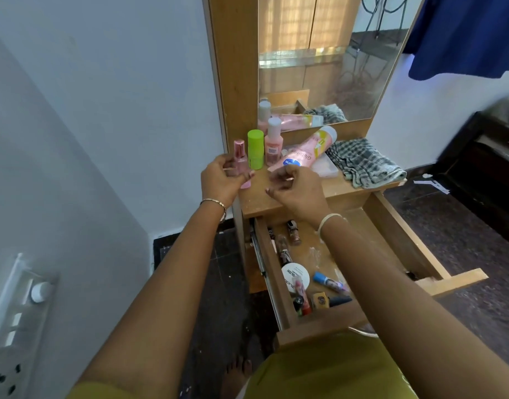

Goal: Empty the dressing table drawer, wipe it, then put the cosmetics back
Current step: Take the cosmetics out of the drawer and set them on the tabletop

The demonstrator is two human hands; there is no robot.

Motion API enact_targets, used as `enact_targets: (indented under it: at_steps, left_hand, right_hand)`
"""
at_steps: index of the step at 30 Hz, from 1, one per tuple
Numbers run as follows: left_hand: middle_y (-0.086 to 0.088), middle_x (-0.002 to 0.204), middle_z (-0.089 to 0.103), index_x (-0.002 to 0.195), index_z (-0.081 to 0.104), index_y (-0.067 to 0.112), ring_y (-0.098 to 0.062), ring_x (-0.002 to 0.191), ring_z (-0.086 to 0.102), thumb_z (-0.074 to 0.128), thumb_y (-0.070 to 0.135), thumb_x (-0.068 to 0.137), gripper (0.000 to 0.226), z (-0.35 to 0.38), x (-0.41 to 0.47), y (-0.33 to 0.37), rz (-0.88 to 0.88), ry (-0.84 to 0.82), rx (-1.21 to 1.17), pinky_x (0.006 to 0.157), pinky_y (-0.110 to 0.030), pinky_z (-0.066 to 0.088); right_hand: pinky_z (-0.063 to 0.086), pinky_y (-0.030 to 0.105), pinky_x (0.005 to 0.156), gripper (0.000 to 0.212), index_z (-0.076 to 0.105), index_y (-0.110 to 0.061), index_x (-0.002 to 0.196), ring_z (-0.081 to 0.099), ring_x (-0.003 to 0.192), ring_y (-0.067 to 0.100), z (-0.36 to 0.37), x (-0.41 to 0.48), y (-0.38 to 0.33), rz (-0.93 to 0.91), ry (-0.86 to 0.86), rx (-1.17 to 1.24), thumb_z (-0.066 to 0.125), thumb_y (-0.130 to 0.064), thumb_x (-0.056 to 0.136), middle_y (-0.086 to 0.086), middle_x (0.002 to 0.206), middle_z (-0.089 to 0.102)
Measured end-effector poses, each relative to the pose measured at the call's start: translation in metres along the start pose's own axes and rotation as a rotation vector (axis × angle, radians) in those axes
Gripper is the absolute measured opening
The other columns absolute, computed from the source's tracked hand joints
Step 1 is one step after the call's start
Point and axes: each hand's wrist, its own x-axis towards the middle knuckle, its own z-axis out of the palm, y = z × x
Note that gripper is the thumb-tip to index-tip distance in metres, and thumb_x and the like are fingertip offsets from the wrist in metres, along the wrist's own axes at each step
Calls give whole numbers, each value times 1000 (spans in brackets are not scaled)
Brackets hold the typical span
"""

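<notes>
While emptying is under way, drawer (272, 269) hangs open below the table top (262, 197) front edge, jar (295, 276) and lipsticks (302, 298) inside. Left hand (218, 180) grips pink bottle (239, 156) at top's left edge; right hand (299, 188) loosely curled, empty. Next, likely: stand bottle, reach into drawer.

Two bare arms reach forward from the lower edge of the view, nearly straight and drawing together. The left hand (221, 181) curls its fingers and thumb round a small bottle (239, 158), holding it upright. The right hand (300, 188) hovers just beside it, not touching, back upward, fingers loosely curled. A thin bangle (214, 201) circles the left wrist, a pale band (329, 220) the right.
</notes>
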Motion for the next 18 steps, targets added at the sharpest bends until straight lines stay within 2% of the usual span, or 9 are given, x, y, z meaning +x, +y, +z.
enact_targets:
  at_steps: [6,9,12,18]
  left_hand:
    - [-6,116,66,120,59,10,-21,101,62,84,29,68,61,7,34,-1,-34,35,19,85,-28,50]
    - [-7,114,66,120,59,8,-17,99,60,85,26,67,62,10,43,-2,-33,14,36,82,-24,47]
    - [-7,111,66,118,60,7,-13,93,56,85,24,66,60,11,48,-4,-32,9,33,77,-19,44]
    - [-7,111,67,117,61,7,-12,92,57,85,25,66,60,15,55,-6,1,5,41,79,-20,45]
  right_hand:
    - [56,27,81,16,69,-18,87,68,81,11,16,-10,24,30,36,-55,66,-4,79,-3,88,71]
    - [54,21,80,16,70,-17,90,66,82,9,19,-10,25,27,47,-52,66,-4,82,-2,90,71]
    - [55,23,82,16,71,-15,93,66,85,10,21,-9,24,-5,49,-78,65,-4,82,-2,92,71]
    - [55,21,79,17,72,-16,92,64,81,6,27,-9,26,-36,83,-95,65,-5,81,-6,88,69]
